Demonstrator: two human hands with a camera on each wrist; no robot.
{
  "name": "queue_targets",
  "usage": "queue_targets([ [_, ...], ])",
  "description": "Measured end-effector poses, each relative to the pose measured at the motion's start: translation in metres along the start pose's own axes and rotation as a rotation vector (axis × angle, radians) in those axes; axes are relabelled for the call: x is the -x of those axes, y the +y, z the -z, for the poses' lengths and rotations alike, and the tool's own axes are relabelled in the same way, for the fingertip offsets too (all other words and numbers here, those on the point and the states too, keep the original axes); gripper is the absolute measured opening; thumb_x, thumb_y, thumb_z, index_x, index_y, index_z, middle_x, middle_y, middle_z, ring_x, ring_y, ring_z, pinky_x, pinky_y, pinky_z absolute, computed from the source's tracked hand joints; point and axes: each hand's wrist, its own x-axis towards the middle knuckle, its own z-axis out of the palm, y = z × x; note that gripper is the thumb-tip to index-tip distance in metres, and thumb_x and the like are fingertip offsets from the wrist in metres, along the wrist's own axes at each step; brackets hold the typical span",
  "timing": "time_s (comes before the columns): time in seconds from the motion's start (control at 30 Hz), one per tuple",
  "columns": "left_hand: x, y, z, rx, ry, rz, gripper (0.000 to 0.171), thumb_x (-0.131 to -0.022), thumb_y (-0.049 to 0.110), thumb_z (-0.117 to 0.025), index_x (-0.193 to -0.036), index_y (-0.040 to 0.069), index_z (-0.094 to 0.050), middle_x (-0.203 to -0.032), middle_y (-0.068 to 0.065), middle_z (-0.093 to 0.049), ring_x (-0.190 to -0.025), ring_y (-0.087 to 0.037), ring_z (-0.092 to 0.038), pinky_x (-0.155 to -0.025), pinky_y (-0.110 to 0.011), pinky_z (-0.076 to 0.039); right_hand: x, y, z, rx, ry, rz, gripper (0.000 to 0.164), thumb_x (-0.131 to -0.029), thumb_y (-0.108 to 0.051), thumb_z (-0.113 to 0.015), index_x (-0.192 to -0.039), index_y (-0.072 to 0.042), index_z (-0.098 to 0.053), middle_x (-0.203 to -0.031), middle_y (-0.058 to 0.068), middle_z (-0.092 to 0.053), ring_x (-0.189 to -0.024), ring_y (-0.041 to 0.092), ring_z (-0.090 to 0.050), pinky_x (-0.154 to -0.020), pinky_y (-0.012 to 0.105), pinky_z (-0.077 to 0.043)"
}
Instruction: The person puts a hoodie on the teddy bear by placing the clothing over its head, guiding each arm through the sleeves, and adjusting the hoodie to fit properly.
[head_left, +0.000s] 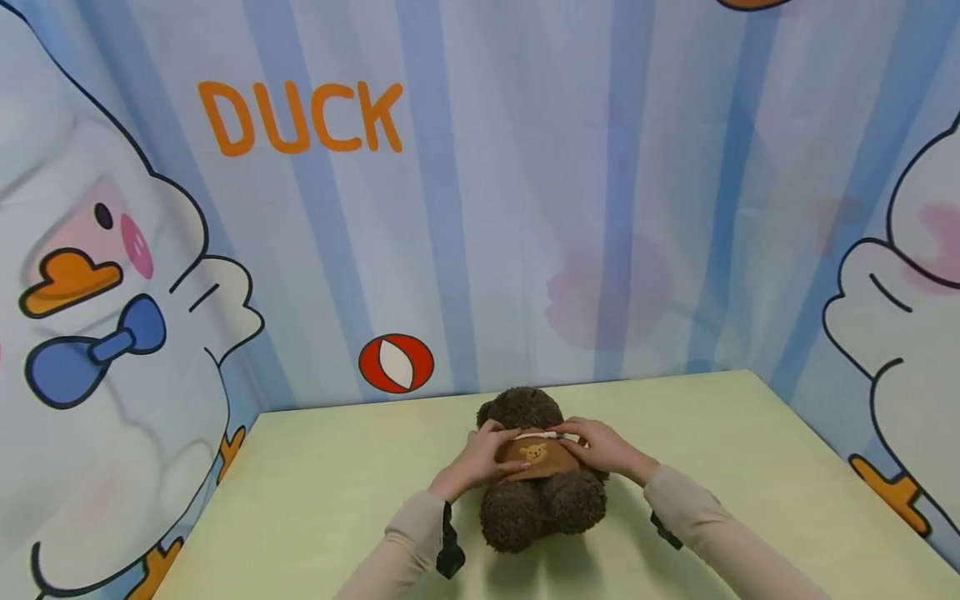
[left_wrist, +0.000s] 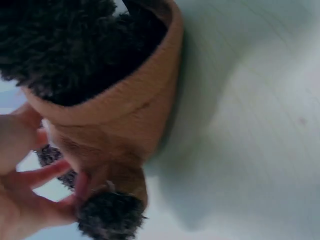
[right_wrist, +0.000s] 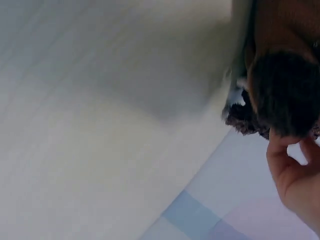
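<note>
A dark brown plush teddy bear [head_left: 513, 515] lies on the table with its legs toward me. It wears an orange-brown top [head_left: 551, 460] with a small bear face on it and a white strip at the neck. My left hand [head_left: 478, 457] holds the bear's left-hand side, fingers by the neck and thumb low on the top. On the other side, my right hand [head_left: 609, 450] grips near the white strip. The left wrist view shows the top's hem and a sleeve with a furry paw [left_wrist: 110, 215]. Part of the right fingers is hidden behind a dark paw [right_wrist: 282, 95].
The pale yellow-green table [head_left: 330, 483] reaches back to a blue striped curtain [head_left: 510, 208] printed with ducks and the word DUCK. Side curtains border the table on the left and right. Dark straps [head_left: 450, 546] hang at the wrists.
</note>
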Motion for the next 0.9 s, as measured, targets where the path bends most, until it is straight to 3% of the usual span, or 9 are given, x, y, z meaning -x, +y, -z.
queue_targets([
  [0.17,0.000,-0.003,-0.001,0.108,0.139,-0.005,0.027,-0.082,0.027,-0.062,-0.102,0.008,-0.065,-0.093,-0.009,-0.059,-0.088,-0.022,-0.051,-0.072,-0.033,-0.042,-0.004,-0.005,-0.005,-0.151,0.074,-0.169,0.020,-0.087,-0.017,-0.056,-0.100,-0.006,-0.066,-0.092,0.008,-0.065,-0.071,0.012,-0.057,-0.061,0.022,-0.045],
  [0.33,0.001,-0.005,-0.003,0.186,0.221,-0.048,0.009,-0.081,0.016,-0.064,-0.080,0.008,-0.061,-0.078,-0.007,-0.056,-0.073,-0.017,-0.047,-0.064,-0.025,-0.037,-0.008,-0.008,-0.007,-0.257,0.014,-0.260,0.015,-0.088,-0.016,-0.054,-0.093,-0.004,-0.062,-0.084,0.006,-0.062,-0.067,0.011,-0.053,-0.056,0.024,-0.042],
  [0.5,0.009,-0.006,-0.004,0.234,0.220,-0.055,0.011,-0.082,0.009,-0.061,-0.075,0.006,-0.053,-0.074,-0.007,-0.052,-0.066,-0.014,-0.046,-0.060,-0.021,-0.036,-0.005,-0.007,-0.007,-0.340,-0.048,-0.197,0.012,-0.089,-0.016,-0.051,-0.087,-0.004,-0.054,-0.087,0.009,-0.057,-0.067,0.014,-0.053,-0.055,0.026,-0.042],
  [0.6,0.014,-0.006,-0.003,0.266,0.226,-0.062,0.010,-0.085,0.010,-0.059,-0.076,0.007,-0.054,-0.076,-0.006,-0.056,-0.070,-0.016,-0.054,-0.061,-0.021,-0.043,-0.003,-0.007,-0.006,-0.321,0.011,-0.152,0.011,-0.089,-0.018,-0.054,-0.084,-0.008,-0.055,-0.086,0.006,-0.060,-0.067,0.012,-0.055,-0.056,0.025,-0.044],
  [0.73,0.017,-0.004,0.003,0.296,0.239,-0.100,0.006,-0.086,0.010,-0.056,-0.081,0.007,-0.058,-0.082,-0.006,-0.061,-0.074,-0.016,-0.058,-0.063,-0.021,-0.047,-0.004,-0.011,0.005,-0.218,0.100,-0.073,0.006,-0.086,-0.016,-0.058,-0.081,-0.012,-0.059,-0.078,0.001,-0.063,-0.068,0.009,-0.057,-0.060,0.024,-0.044],
  [0.9,0.024,-0.002,0.012,0.263,0.193,-0.164,0.005,-0.084,0.006,-0.058,-0.089,0.006,-0.061,-0.087,-0.007,-0.064,-0.078,-0.016,-0.060,-0.063,-0.020,-0.048,-0.004,-0.019,0.027,-0.235,-0.008,-0.036,0.011,-0.087,-0.014,-0.055,-0.087,-0.007,-0.063,-0.078,0.005,-0.066,-0.063,0.009,-0.058,-0.056,0.024,-0.045],
])
